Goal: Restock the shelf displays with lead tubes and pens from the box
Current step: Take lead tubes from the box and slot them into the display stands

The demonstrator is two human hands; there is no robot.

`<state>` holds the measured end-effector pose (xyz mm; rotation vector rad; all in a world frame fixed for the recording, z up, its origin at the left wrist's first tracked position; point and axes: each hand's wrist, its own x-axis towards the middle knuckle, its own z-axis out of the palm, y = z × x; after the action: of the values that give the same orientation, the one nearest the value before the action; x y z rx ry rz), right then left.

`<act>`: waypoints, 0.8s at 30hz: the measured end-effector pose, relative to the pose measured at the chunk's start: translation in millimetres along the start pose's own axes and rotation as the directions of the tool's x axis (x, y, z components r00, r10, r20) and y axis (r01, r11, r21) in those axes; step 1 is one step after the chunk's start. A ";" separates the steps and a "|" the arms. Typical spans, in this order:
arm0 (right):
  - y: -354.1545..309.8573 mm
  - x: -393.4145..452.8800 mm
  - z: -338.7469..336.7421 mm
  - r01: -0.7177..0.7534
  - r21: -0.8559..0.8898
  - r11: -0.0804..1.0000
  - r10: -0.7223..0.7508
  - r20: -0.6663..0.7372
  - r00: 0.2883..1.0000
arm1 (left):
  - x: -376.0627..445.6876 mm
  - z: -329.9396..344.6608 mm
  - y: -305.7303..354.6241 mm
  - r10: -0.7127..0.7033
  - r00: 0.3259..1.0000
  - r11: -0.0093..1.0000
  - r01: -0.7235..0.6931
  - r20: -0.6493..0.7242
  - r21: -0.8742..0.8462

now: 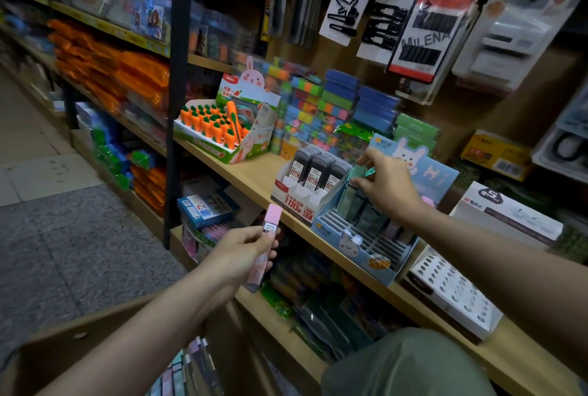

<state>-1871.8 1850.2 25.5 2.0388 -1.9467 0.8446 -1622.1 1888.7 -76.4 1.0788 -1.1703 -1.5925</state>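
Cardboard box (105, 328) sits lowest and nearest, held close under the arms so stock is within easy reach; pastel lead tubes (187, 370) stand on end inside it at the bottom edge. Beyond it runs the wooden shelf (254, 179), its front edge lined with open display trays angled toward the aisle so shoppers can see the contents.

Far left on that shelf is the carrot pen display (219, 131), already packed. To its right stands the white 0.7 lead display (305, 185), its dark tubes upright in three rows. Just right of that is the blue bunny display (366, 230), slotted, with its near rows bare and only the far rows filled, which is probably why the restocking is aimed here.

The right hand (386, 182) reaches over that tray, thumb and fingertips pinching a green lead tube (359, 172) by its top, seemingly to drop it straight into a slot at the far left.

The left hand (241, 255) waits nearer, over the shelf edge, fingers wrapped round a pink lead tube (269, 236) held upright, likely next in line.
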 end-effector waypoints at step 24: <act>-34.6 -54.6 -19.2 -0.046 0.483 0.874 -0.023 0.136 0.990 | -20.5 43.7 2.6 0.193 0.981 0.981 -0.193 -0.018 -0.012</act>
<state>-1841.8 1910.4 20.8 2.4131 -1.9642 1.3460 -1658.3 1917.8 -62.7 0.9384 -1.2125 -1.4363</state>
